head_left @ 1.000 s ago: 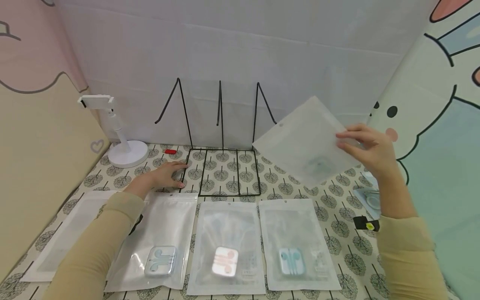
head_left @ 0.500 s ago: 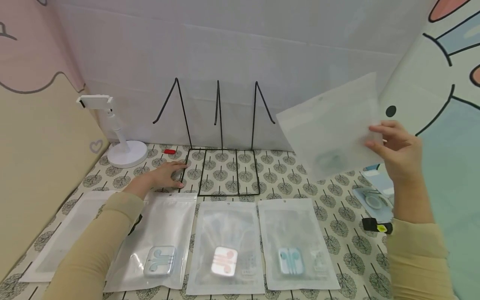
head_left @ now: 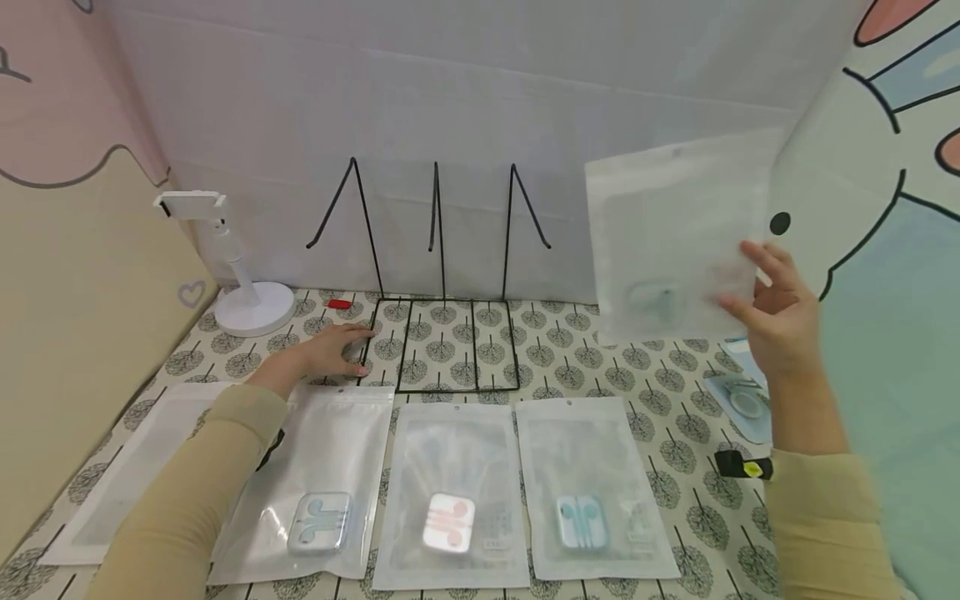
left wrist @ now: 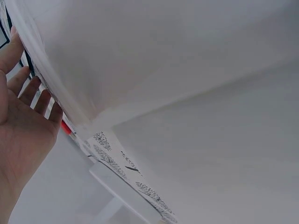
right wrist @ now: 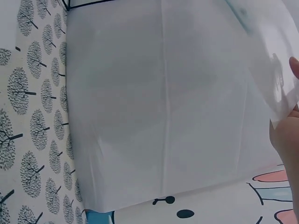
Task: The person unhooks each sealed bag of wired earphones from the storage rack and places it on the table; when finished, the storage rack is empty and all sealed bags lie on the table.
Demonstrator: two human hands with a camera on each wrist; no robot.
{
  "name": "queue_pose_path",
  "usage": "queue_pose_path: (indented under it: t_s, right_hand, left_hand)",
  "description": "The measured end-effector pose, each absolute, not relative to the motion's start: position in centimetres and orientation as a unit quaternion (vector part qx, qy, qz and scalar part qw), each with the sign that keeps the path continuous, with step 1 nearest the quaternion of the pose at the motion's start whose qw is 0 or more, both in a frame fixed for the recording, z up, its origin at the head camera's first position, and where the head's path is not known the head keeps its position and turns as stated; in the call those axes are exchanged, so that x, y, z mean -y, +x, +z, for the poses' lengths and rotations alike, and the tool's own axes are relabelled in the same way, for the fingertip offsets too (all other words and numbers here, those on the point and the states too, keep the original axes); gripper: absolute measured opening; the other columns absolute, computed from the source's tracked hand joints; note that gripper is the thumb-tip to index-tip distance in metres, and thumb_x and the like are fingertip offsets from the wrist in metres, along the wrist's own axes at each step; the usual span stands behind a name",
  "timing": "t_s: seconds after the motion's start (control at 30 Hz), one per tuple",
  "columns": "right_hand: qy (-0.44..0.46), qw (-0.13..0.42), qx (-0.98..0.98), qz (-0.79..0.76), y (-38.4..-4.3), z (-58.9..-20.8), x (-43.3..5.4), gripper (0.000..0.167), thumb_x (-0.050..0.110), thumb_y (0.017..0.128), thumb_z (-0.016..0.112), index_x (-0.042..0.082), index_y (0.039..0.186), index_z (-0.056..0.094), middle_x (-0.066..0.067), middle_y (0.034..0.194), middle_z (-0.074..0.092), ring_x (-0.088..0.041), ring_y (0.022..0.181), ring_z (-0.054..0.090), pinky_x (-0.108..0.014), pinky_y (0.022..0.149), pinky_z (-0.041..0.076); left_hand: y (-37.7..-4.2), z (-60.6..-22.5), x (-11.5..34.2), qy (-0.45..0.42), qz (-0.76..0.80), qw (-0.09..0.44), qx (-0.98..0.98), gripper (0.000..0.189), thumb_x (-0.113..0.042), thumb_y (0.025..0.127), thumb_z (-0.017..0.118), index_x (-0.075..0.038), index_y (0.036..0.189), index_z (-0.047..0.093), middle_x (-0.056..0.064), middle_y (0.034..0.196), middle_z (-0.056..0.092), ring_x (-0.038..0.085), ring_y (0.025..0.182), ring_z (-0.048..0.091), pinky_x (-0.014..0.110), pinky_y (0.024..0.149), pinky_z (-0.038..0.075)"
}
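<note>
My right hand pinches a frosted white zip bag by its right edge, holding it up in the air, nearly upright. A dim blue-green shape shows through its lower part. In the right wrist view the bag hangs from the fingers at upper right. My left hand rests on the table at the left side of a black wire rack, thumb and fingers spread about its base rod. The left wrist view shows this hand with its fingers extended. Three bent hooks rise from the rack's back, bare.
Several frosted bags lie in a front row, among them one with pink earphones and one with blue earphones. My left sleeve crosses the leftmost bag. A white phone stand, a red object and a clear package stand around.
My right hand has carried the bag rightward and up, then slightly back left. The bag has turned from a diamond tilt to nearly upright. My left hand has stayed at the rack.
</note>
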State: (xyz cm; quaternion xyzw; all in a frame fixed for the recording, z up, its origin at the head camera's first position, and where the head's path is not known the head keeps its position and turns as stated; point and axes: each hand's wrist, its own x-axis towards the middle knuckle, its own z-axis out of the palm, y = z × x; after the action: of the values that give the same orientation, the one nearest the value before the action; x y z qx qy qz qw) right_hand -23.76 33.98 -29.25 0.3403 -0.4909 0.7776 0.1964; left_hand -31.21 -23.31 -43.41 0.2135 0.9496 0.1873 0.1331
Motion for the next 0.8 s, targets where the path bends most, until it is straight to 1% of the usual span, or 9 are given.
queue_pose_path:
  t_s: [0.13,0.27,0.4,0.53,0.7,0.8]
  right_hand:
    - [0.309,0.192,0.498,0.787,-24.0,-30.3,-33.3,0.058,-0.034,0.073,0.051,-0.012,0.128,0.049,-0.012,0.133,0.036,-0.029,0.105,0.057,-0.033,0.081,0.056]
    - [0.299,0.179,0.507,0.788,-24.3,-31.5,-32.6,0.059,-0.033,0.075,0.050,-0.011,0.130,0.048,-0.012,0.133,0.038,-0.025,0.104,0.058,-0.030,0.080,0.056]
    - [0.265,0.175,0.544,0.777,-24.6,-32.6,-31.9,0.061,-0.032,0.076,0.050,-0.006,0.132,0.049,-0.008,0.133,0.039,-0.019,0.100,0.059,-0.024,0.079,0.056]
    - [0.227,0.155,0.579,0.767,-24.6,-33.7,-31.4,0.063,-0.028,0.079,0.052,-0.001,0.135,0.048,-0.005,0.139,0.029,-0.015,0.101,0.056,-0.020,0.080,0.055]
    - [0.177,0.126,0.623,0.751,-25.0,-34.9,-30.8,0.065,-0.024,0.081,0.053,0.005,0.138,0.046,-0.002,0.142,0.025,-0.013,0.107,0.054,-0.019,0.084,0.053]
    - [0.145,0.101,0.641,0.747,-25.3,-35.6,-30.4,0.066,-0.020,0.082,0.057,0.010,0.140,0.045,-0.005,0.150,0.017,-0.011,0.107,0.054,-0.018,0.083,0.052]
  left_hand:
    - [-31.3,-43.4,23.3,0.216,0.188,0.133,-0.949,0.078,-0.036,0.086,0.068,-0.009,0.147,0.030,0.024,0.153,0.018,0.057,0.135,0.007,0.077,0.099,0.009]
    - [-31.2,-43.4,23.3,0.216,0.188,0.133,-0.949,0.078,-0.036,0.086,0.068,-0.008,0.147,0.030,0.024,0.153,0.018,0.057,0.135,0.008,0.077,0.100,0.009]
    - [-31.2,-43.5,23.4,0.223,0.185,0.129,-0.948,0.078,-0.036,0.085,0.068,-0.007,0.147,0.030,0.025,0.152,0.019,0.056,0.136,0.010,0.076,0.101,0.010]
    - [-31.2,-43.5,23.4,0.232,0.186,0.123,-0.947,0.079,-0.035,0.085,0.068,-0.006,0.147,0.029,0.025,0.152,0.020,0.055,0.135,0.012,0.076,0.100,0.012]
    - [-31.2,-43.5,23.4,0.229,0.188,0.124,-0.947,0.079,-0.036,0.085,0.069,-0.006,0.147,0.030,0.025,0.152,0.020,0.055,0.136,0.011,0.076,0.100,0.011]
    - [-31.3,-43.6,23.4,0.229,0.188,0.124,-0.947,0.079,-0.036,0.085,0.069,-0.006,0.147,0.030,0.025,0.152,0.020,0.055,0.136,0.011,0.076,0.101,0.011]
